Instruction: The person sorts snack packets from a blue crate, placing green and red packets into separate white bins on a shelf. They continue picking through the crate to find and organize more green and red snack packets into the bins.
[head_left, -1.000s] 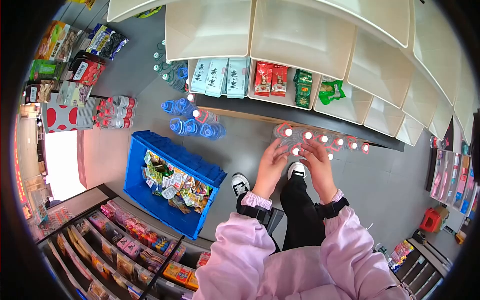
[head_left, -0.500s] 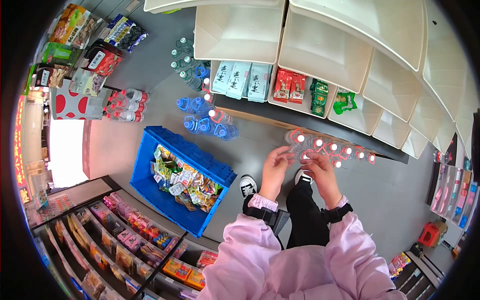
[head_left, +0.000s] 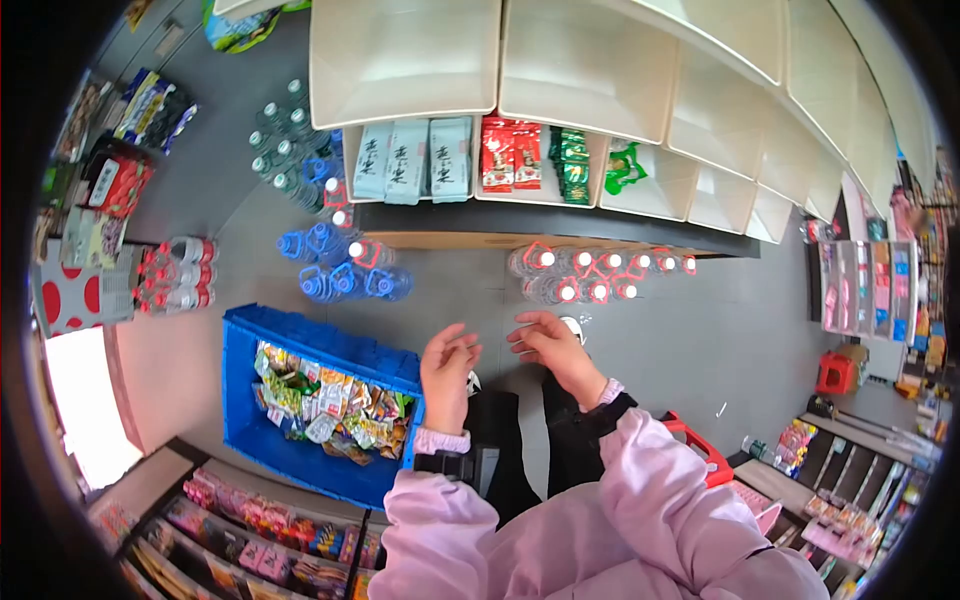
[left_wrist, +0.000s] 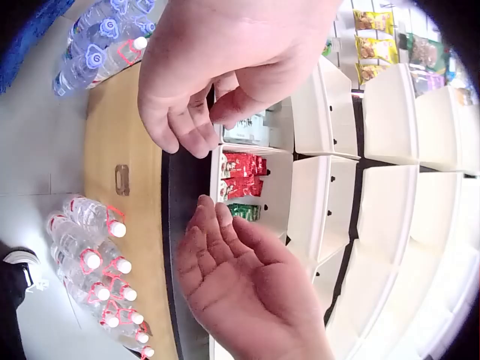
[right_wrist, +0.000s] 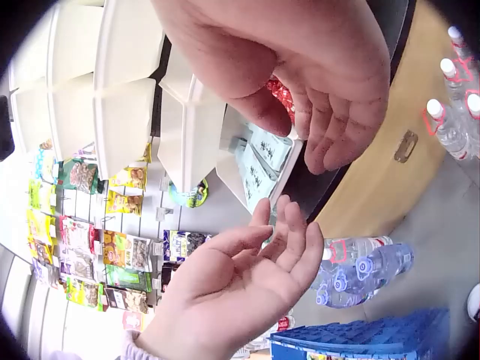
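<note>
- White bins (head_left: pixel 405 62) line the far side in tiers, running away to the right.
- Rows of small, bright packaged goods (head_left: pixel 275 515) fill the near left.
- A blue crate (head_left: pixel 290 462) sits on the floor at left, between those goods and the bottles; seen from the head, its right end comes just beside the left hand.
- Mixed packets (head_left: pixel 330 400) lie heaped inside the crate.
- Clear bottles (head_left: pixel 548 288), with white caps and red handles, stand close together on the floor, on the far side of the hands, along the base of the bins.
- Blue bottles (head_left: pixel 345 283) are bunched at far left, beyond the crate (one with a red handle and white cap stands among them).
- The left hand (head_left: pixel 446 375) is raised, fingers loosely bent, thumb apart from them.
- The right hand (head_left: pixel 560 352) is held likewise, loose, well apart from the left, the two palms facing.
- Pale blue packs (head_left: pixel 408 165) stand in a far bin.
- Red packs (head_left: pixel 512 158) and green packs (head_left: pixel 572 165) share the next bin rightward.
</note>
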